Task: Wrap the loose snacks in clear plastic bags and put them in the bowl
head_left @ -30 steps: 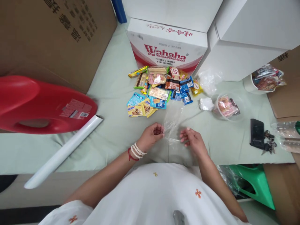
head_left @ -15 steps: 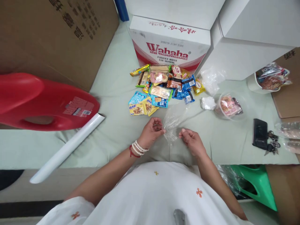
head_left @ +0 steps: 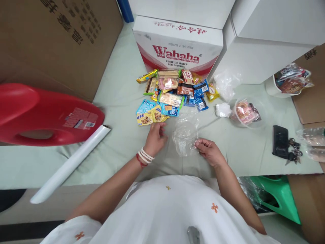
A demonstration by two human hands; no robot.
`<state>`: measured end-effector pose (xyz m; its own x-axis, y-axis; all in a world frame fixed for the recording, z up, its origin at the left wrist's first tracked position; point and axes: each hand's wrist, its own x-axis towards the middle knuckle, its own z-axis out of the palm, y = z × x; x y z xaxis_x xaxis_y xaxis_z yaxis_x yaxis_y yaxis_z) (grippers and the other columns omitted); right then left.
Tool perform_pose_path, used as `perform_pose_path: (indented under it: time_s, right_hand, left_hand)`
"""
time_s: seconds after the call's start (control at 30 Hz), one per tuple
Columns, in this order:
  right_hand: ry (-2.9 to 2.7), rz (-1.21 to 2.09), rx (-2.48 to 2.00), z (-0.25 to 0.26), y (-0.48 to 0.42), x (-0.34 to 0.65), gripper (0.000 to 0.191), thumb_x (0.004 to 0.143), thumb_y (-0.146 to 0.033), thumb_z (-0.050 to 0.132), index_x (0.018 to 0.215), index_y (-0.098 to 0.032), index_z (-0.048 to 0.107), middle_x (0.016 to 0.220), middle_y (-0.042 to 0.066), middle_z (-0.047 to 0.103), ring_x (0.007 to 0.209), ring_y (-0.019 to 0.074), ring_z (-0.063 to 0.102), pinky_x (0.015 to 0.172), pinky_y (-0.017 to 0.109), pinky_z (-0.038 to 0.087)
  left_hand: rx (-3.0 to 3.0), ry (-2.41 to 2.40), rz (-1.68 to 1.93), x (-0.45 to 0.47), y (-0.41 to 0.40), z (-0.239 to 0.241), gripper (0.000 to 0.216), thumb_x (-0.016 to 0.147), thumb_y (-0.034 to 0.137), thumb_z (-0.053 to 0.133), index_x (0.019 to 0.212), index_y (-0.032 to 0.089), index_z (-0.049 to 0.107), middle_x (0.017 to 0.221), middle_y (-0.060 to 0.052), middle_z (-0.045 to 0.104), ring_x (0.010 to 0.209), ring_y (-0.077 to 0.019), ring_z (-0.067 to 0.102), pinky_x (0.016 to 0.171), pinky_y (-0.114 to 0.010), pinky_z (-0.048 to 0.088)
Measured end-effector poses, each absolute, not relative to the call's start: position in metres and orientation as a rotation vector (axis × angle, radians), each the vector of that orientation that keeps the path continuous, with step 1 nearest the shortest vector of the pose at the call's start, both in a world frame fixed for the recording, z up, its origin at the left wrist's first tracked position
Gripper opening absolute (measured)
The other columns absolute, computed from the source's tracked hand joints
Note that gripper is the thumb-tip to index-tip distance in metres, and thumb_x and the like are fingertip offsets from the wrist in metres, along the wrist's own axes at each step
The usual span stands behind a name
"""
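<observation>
A clear plastic bag [head_left: 184, 135], thin and crumpled, lies on the cloth-covered table in front of me. My right hand [head_left: 209, 150] pinches its right edge between thumb and fingertips. My left hand [head_left: 155, 138] is off the bag, at its left, holding nothing; the fingers are bent and stand apart from the thumb. Just beyond those fingers is a yellow cookie packet [head_left: 146, 119], beside blue packets [head_left: 170, 109]. Behind them spreads a pile of wrapped snacks, with a long cracker pack [head_left: 171, 99], a brown packet [head_left: 185, 88] and dark blue packets [head_left: 201, 88].
A Wahaha carton [head_left: 177, 47] stands behind the snacks. On the left are a red plastic jug [head_left: 58, 115] and a white roll [head_left: 71, 162]. To the right sit a clear round tub [head_left: 235, 115] with packets, a white container [head_left: 271, 88], a black phone [head_left: 280, 141] and keys [head_left: 294, 154].
My left hand has let go of the bag and moved left, up to the yellow packets. My right hand now grips the bag's right edge, and the bag looks more spread out.
</observation>
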<state>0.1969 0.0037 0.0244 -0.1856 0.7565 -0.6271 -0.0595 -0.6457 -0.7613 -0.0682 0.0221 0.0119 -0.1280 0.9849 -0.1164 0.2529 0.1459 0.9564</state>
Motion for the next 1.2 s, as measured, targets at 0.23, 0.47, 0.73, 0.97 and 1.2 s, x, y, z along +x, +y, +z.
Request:
perform_pose_path:
  time_s: [0.23,0.47,0.73,0.97,1.2]
  right_hand:
    - [-0.751,1.889,-1.503,0.030,0.004,0.185,0.044,0.063,-0.053,0.089,0.082,-0.017,0.072,0.060,-0.006,0.053,0.047,0.0047,0.026,0.044,0.022,0.015]
    - [-0.892,1.625,-1.668,0.021,0.005,0.196,0.044,0.062,-0.055,0.087,0.079,-0.018,0.069,0.060,-0.004,0.055,0.048,0.0059,0.031,0.045,0.023,0.018]
    - [-1.018,1.465,-1.751,0.017,0.004,0.209,0.045,0.073,-0.062,0.077,0.078,-0.019,0.068,0.062,-0.002,0.058,0.052,0.0097,0.037,0.049,0.025,0.026]
    - [-1.069,1.621,-1.802,0.030,-0.022,0.211,0.060,0.077,-0.076,0.069,0.083,-0.017,0.073,0.071,0.002,0.065,0.050,0.0088,0.032,0.047,0.026,0.021]
    - [-1.071,1.708,-1.710,0.028,-0.030,0.206,0.050,0.076,-0.068,0.075,0.080,-0.018,0.071,0.059,-0.003,0.052,0.048,0.0074,0.026,0.046,0.025,0.017]
  left_hand:
    - [2.027,0.946,0.878,-0.033,-0.001,0.040,0.023,0.081,0.015,0.063,0.101,0.024,0.070,0.115,-0.011,0.068,0.109,-0.0271,0.062,0.101,-0.045,0.049]
    - [2.093,1.033,0.656,-0.030,0.006,0.003,0.017,0.084,0.012,0.058,0.095,0.020,0.067,0.114,-0.013,0.065,0.108,-0.0272,0.059,0.097,-0.045,0.050]
    - [2.210,1.126,0.454,-0.024,0.004,-0.006,0.035,0.079,0.029,0.080,0.108,0.019,0.064,0.119,-0.012,0.062,0.113,-0.0305,0.058,0.098,-0.047,0.047]
    - [2.214,1.109,0.498,-0.026,0.001,-0.011,0.031,0.080,0.030,0.078,0.107,0.019,0.068,0.119,-0.012,0.064,0.112,-0.0301,0.058,0.098,-0.047,0.045]
    - [2.104,1.074,0.631,-0.027,0.003,-0.015,0.009,0.090,0.024,0.065,0.087,0.021,0.073,0.108,-0.008,0.069,0.106,-0.0247,0.061,0.097,-0.043,0.045]
